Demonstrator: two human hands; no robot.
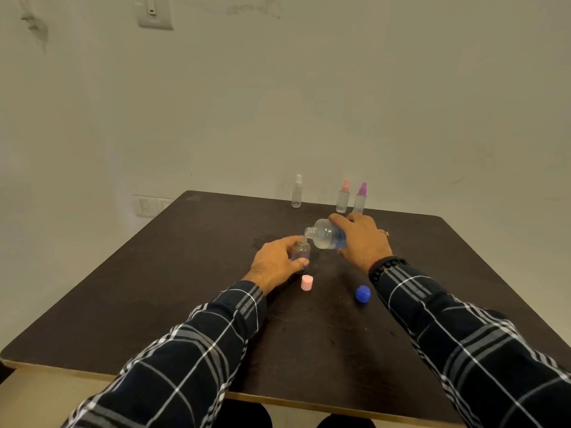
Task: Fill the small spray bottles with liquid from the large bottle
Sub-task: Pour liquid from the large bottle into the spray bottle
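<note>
Gripped a small clear plastic bottle with an open neck (301,250) in the left hand (275,261), fingers and thumb curled round its body, upright on the dark brown square table (154,288), near centre. Held a large clear plastic bottle (326,234) tipped on its side in the right hand (361,239), fingers wrapped over its body, open mouth pointed to nine o'clock, right above the small neck. Noted a pale pink cylindrical cap (306,282) at six o'clock of the small bottle and a blue faceted cap (362,294) at five o'clock. Counted three upright at the table's twelve o'clock edge: a white-topped spray bottle (296,193), a pink-topped spray bottle (343,197) and a purple-topped spray bottle (360,199), the last two just beside each other.
</note>
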